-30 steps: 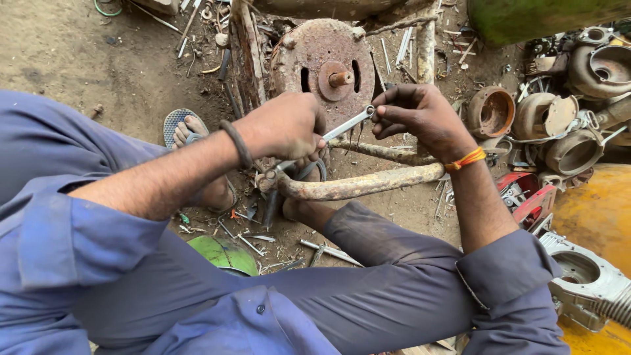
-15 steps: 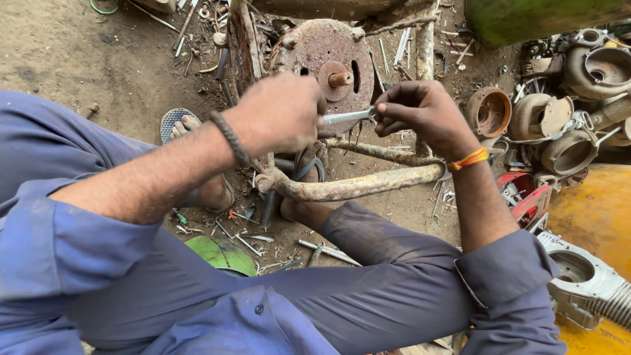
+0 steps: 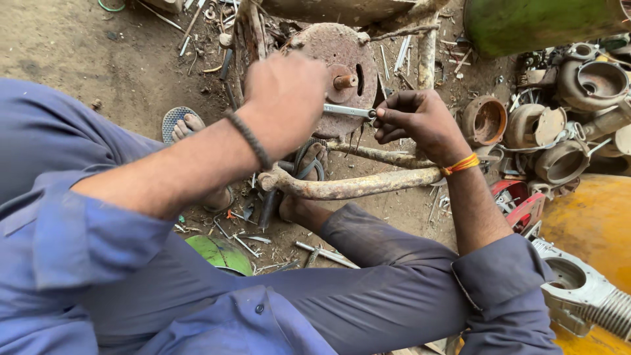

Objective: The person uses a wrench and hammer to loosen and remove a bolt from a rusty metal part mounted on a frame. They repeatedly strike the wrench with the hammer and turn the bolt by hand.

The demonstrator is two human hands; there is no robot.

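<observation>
Rusty metal everywhere, and both hands are right in the thick of it. The left hand (image 3: 286,98) is closed in a fist round one end of a small silvery wrench (image 3: 348,110), and compared with a second ago it has swung up and across, so it now covers the left part of the rusty round plate (image 3: 342,59). The right hand (image 3: 420,121) is pinched shut on the wrench's other end, fingers curled tight, and has barely moved. So the wrench has gone from tilted to nearly level, sitting just below the stubby shaft (image 3: 345,81) sticking out of the plate's middle. Looks to me like a turning stroke on a fastener there, though the fastener itself is hidden behind the fingers, so can't say how loose it is.

Just under the hands runs a rusty bent pipe (image 3: 355,187), crossing above the person's knee. On the dirt ground (image 3: 98,59), a foot in a sandal (image 3: 187,125) shows left of the arm, a green scrap (image 3: 220,253) lies by the blue trousers, and loose bolts and bits litter the dirt. Off to the right edge sits a heap of old round housings (image 3: 545,131), with a grey cast part (image 3: 578,286) near the bottom right corner.
</observation>
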